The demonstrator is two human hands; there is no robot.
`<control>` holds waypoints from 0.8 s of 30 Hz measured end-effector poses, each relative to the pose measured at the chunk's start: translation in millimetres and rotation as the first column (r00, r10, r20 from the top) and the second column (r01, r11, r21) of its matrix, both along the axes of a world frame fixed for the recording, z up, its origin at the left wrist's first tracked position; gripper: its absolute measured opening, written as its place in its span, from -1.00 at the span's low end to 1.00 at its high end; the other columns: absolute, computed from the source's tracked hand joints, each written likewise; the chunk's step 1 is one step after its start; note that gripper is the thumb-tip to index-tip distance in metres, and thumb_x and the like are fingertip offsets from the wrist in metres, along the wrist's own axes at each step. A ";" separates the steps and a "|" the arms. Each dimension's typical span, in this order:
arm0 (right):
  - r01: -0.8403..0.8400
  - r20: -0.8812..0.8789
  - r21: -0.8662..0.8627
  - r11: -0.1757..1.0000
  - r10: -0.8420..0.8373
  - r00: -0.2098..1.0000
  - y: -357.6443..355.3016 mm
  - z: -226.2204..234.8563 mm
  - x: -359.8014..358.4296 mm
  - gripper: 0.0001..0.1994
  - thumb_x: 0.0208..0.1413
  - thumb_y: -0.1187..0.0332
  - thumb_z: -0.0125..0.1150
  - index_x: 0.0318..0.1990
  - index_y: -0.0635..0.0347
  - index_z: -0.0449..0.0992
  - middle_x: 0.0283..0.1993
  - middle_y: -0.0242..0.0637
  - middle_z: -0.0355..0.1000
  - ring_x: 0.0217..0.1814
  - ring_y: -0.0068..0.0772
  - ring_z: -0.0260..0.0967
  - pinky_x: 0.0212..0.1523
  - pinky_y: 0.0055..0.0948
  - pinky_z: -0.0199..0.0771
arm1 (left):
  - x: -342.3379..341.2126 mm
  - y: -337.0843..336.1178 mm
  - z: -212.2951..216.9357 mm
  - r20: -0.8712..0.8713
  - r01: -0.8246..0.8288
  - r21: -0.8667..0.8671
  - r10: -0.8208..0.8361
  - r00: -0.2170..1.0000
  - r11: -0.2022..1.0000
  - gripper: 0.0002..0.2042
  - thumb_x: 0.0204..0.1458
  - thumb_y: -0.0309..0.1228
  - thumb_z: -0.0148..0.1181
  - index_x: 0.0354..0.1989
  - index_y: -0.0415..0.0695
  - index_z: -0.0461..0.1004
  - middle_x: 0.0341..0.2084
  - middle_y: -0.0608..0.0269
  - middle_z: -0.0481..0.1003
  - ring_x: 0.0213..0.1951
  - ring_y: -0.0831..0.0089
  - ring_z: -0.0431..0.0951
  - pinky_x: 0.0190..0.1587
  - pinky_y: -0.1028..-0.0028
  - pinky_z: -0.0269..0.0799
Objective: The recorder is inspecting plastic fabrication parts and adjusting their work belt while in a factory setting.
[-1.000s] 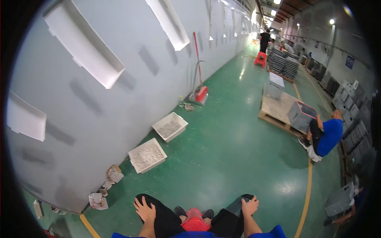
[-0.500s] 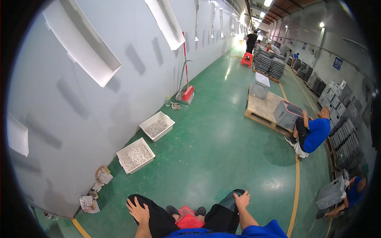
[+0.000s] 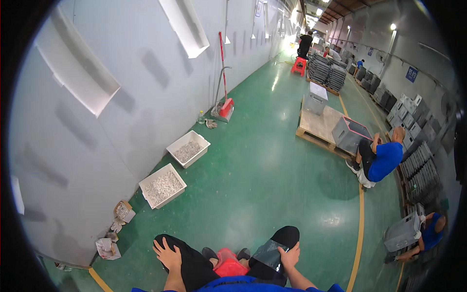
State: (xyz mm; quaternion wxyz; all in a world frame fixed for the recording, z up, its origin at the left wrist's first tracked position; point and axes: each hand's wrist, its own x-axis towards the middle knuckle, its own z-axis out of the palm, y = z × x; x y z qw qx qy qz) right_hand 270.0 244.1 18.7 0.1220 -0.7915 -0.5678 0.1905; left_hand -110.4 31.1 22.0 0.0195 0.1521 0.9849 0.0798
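Note:
I sit low over a red stool (image 3: 228,265) with both knees in black trousers spread apart. My left hand (image 3: 167,254) lies flat on my left knee, fingers spread, holding nothing. My right hand (image 3: 290,257) rests on my right knee and grips a dark grey plastic bag (image 3: 268,253) that drapes over the thigh. A green floor (image 3: 253,185) stretches ahead of my feet.
Two white trays of small pale parts (image 3: 162,185) (image 3: 188,148) stand along the grey wall at left, with small cartons (image 3: 122,212) nearby. A broom and dustpan (image 3: 224,104) lean further on. A person in blue (image 3: 379,158) sits by a wooden pallet (image 3: 318,127) with grey crates.
The view has tilted and shifted so the wall and trays sit nearer. My hands stay on my knees; the dark bag now shows under my right hand.

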 end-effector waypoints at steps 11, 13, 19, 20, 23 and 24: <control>0.047 -0.013 -0.028 0.999 -0.047 0.999 14.5 4.9 0.0 0.01 -0.35 0.00 0.41 0.24 0.27 -0.03 0.10 0.11 0.19 0.17 0.11 0.15 0.10 -0.06 0.23 | 3.7 6.4 5.4 0.012 -0.005 -0.023 0.005 1.000 1.000 -0.42 -0.04 -0.24 0.08 0.22 0.02 0.12 0.29 0.00 -0.11 0.26 -0.05 -0.02 0.08 0.06 0.21; 0.046 -0.021 -0.023 0.999 -0.046 0.999 14.4 5.2 -0.4 0.01 -0.35 0.00 0.41 0.24 0.27 -0.03 0.10 0.10 0.18 0.17 0.11 0.15 0.10 -0.06 0.23 | 3.4 5.9 4.6 0.011 -0.004 -0.022 0.004 1.000 1.000 -0.42 -0.04 -0.24 0.08 0.22 0.02 0.12 0.29 0.01 -0.11 0.26 -0.05 -0.02 0.08 0.06 0.21; 0.055 -0.030 0.007 0.998 -0.054 0.998 15.1 3.1 -0.4 0.01 -0.37 -0.01 0.42 0.23 0.27 -0.01 0.08 0.08 0.20 0.14 0.09 0.17 0.07 -0.07 0.24 | 1.7 2.9 0.6 0.017 -0.010 -0.004 0.010 1.000 1.000 -0.42 -0.05 -0.23 0.09 0.21 0.04 0.13 0.30 0.03 -0.12 0.26 -0.06 -0.02 0.08 0.06 0.21; 0.055 -0.024 0.018 0.998 -0.054 0.998 14.3 2.7 -1.1 0.02 -0.37 -0.01 0.42 0.23 0.28 -0.01 0.06 0.07 0.21 0.12 0.08 0.18 0.06 -0.07 0.25 | 1.3 2.0 0.9 0.021 -0.009 -0.003 0.009 1.000 1.000 -0.42 -0.05 -0.23 0.09 0.21 0.04 0.13 0.30 0.03 -0.12 0.26 -0.06 -0.01 0.08 0.05 0.21; 0.059 -0.012 0.004 0.998 -0.059 0.998 14.8 4.7 -3.5 -0.01 -0.36 0.00 0.42 0.22 0.23 0.01 0.10 0.06 0.20 0.16 0.08 0.18 0.09 -0.07 0.25 | 0.3 0.6 0.1 0.020 -0.008 0.001 0.008 1.000 1.000 -0.41 -0.06 -0.22 0.09 0.21 0.06 0.14 0.30 0.04 -0.12 0.26 -0.07 0.00 0.08 0.04 0.21; 0.057 -0.013 0.004 0.998 -0.057 0.998 15.4 2.7 -3.3 -0.02 -0.36 0.00 0.42 0.22 0.23 0.01 0.10 0.05 0.21 0.15 0.08 0.18 0.08 -0.07 0.25 | 0.1 0.0 0.1 0.017 -0.009 0.005 0.009 1.000 1.000 -0.41 -0.06 -0.22 0.10 0.21 0.05 0.14 0.30 0.04 -0.12 0.25 -0.07 0.00 0.08 0.03 0.21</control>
